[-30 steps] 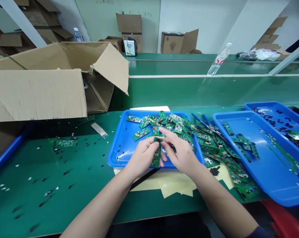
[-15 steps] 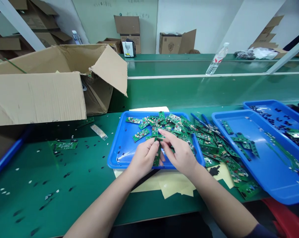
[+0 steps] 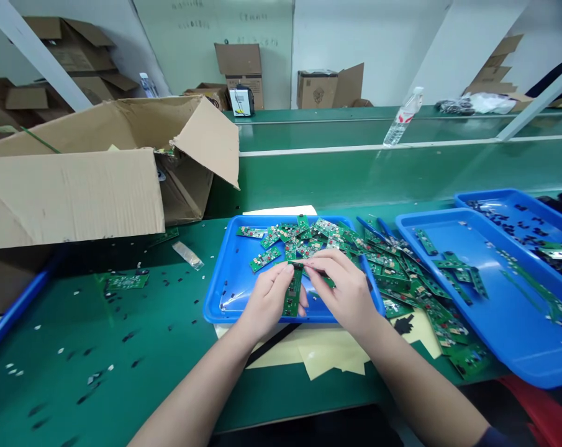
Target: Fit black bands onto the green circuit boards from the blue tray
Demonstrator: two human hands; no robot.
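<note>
My left hand (image 3: pixel 266 301) is closed round a narrow green circuit board (image 3: pixel 292 293), held upright over the near edge of a blue tray (image 3: pixel 229 292). My right hand (image 3: pixel 343 290) pinches the board's top end, where a small black part sits. Several green boards (image 3: pixel 308 239) lie heaped in the tray's far half and spill to the right over the table.
A large open cardboard box (image 3: pixel 76 186) lies on its side at the left. Two more blue trays (image 3: pixel 495 298) with boards sit at the right. Yellow paper sheets (image 3: pixel 322 354) lie under the middle tray. Small black and white bits litter the green table (image 3: pixel 99 347). A plastic bottle (image 3: pixel 399 121) stands behind.
Both hands stay together on the board; my right fingers have shifted slightly along its top end. The view has tilted a little.
</note>
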